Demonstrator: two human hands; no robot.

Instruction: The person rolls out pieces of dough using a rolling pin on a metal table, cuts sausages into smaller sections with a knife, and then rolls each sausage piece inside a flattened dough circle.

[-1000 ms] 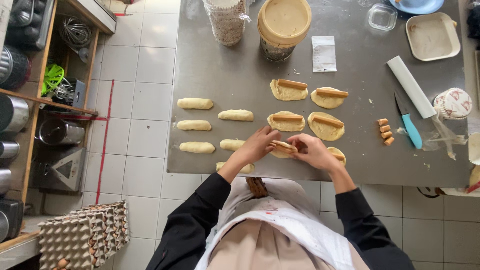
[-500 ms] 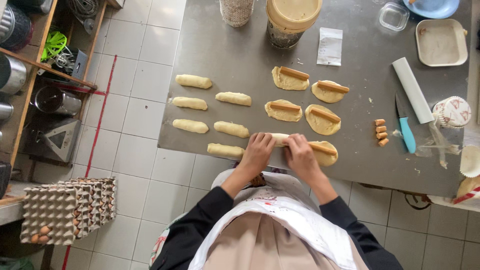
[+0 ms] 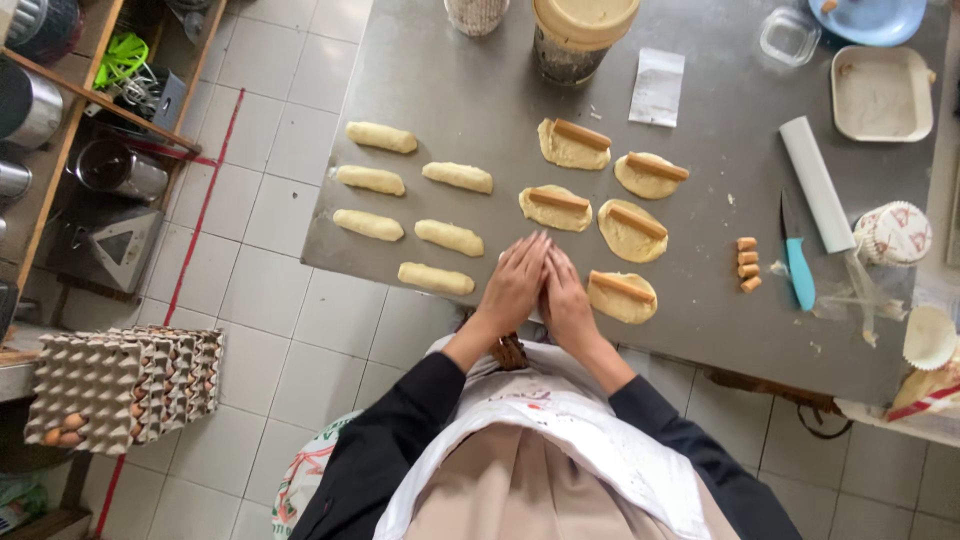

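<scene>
The left hand (image 3: 515, 283) and right hand (image 3: 566, 300) lie flat, side by side and touching, fingers stretched out and palms pressed down on the steel tabletop (image 3: 450, 110) at its near edge. Whatever lies beneath the palms is hidden, so I cannot tell what they press. Just right of the hands sits a flat dough oval topped with a sausage stick (image 3: 621, 295). Beyond the hands, four more sausage-topped dough ovals (image 3: 600, 185) lie in two rows. Left of the hands, six rolled dough logs (image 3: 413, 205) lie in two columns, the nearest close to the left hand. Farther right of the hands are four short sausage pieces (image 3: 747, 264), then a teal-handled knife (image 3: 797, 265) and a white rolling pin (image 3: 816, 183). At the far edge, well apart from the hands, stands a tan-lidded jar (image 3: 583, 30)
</scene>
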